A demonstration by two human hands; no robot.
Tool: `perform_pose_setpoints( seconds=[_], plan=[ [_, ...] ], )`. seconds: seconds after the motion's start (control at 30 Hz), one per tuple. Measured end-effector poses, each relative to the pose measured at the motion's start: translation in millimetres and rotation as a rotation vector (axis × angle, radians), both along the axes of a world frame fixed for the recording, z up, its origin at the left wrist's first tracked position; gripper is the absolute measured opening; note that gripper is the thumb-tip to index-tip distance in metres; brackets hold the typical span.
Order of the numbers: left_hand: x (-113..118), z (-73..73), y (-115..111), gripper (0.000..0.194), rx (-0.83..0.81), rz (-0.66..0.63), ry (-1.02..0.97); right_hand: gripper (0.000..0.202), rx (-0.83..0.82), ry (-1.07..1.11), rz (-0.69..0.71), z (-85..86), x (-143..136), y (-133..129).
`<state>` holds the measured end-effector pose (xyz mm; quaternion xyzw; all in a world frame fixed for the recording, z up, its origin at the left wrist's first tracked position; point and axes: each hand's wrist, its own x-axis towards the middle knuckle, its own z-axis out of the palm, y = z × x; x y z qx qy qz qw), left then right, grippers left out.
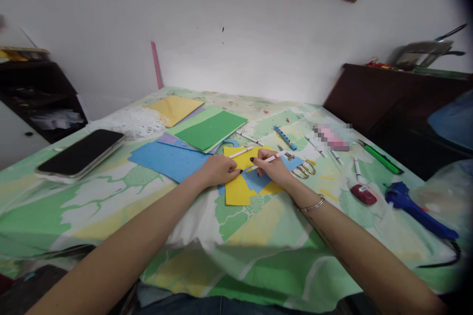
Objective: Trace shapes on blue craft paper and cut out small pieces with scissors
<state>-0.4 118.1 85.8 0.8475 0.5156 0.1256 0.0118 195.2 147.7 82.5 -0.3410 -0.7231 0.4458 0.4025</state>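
Note:
My right hand (pixel 274 167) is closed around a slim white marker (pixel 271 158) with a red band. Its tip meets the paper near my left thumb. My left hand (pixel 220 169) rests with curled fingers on the left edge of a yellow sheet of paper (pixel 236 194), thumb pressed on it. A cut piece of blue paper (pixel 258 183) lies on the yellow sheet, partly under my right hand. Just beyond my left fingers is another white marker (pixel 242 151). Gold-handled scissors (pixel 301 171) lie right of my right hand, partly covered by a blue scrap.
Stacked coloured sheets (pixel 212 130) and blue sheets (pixel 173 160) lie left of my hands. Further left are white string (pixel 135 123) and a phone (pixel 83 154). To the right are a green utility knife (pixel 380 156), a dark red object (pixel 363 194) and a blue glue gun (pixel 419 210).

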Motion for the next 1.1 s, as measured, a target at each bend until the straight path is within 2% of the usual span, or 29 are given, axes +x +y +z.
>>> perform_pose_setpoints(
  seconds=[1.1],
  plan=[
    [0.8,1.3,-0.9,0.039,-0.002,0.003,0.011,0.026,0.022,0.003,-0.035,-1.1,-0.8,1.2]
  ],
)
